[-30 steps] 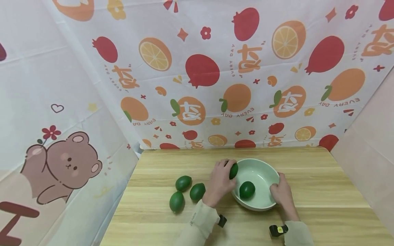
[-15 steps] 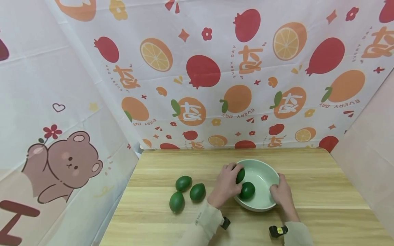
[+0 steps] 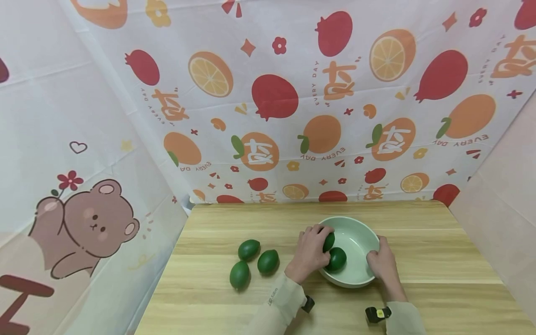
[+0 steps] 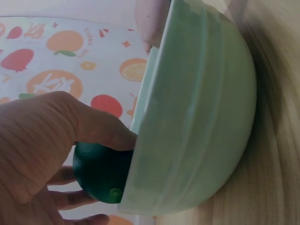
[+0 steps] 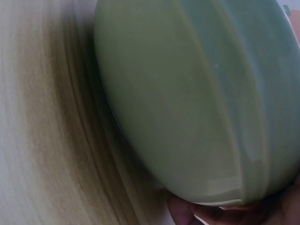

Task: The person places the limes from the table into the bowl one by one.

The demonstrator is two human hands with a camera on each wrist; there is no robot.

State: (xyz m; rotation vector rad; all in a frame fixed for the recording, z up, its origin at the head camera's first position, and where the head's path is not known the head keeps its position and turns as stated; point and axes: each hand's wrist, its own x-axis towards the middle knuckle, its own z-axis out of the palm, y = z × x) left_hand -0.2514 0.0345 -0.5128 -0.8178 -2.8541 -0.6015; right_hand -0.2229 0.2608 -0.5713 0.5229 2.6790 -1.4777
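Observation:
A pale green bowl [image 3: 357, 251] stands on the wooden table. Its right rim is gripped by my right hand [image 3: 385, 266], whose fingers [image 5: 229, 216] show under the bowl wall in the right wrist view. At the left rim, my left hand [image 3: 307, 253] holds a dark green lime [image 3: 329, 242] between thumb and fingers. In the left wrist view this lime [image 4: 99, 171] is partly behind the rim, with the thumb over it. A second lime [image 3: 336, 259] lies inside the bowl, close to my left thumb.
Three more limes lie grouped on the table left of the bowl: a back one [image 3: 249, 250], a right one [image 3: 268, 262] and a front one [image 3: 239, 275]. A fruit-printed cloth [image 3: 276, 139] hangs behind the table's back edge. Another cloth with a bear print [image 3: 90, 223] hangs at the left.
My left hand has moved right with the lime, from outside the left rim to over the bowl's inner left side. It barely moves in the last half second. My right hand keeps its place.

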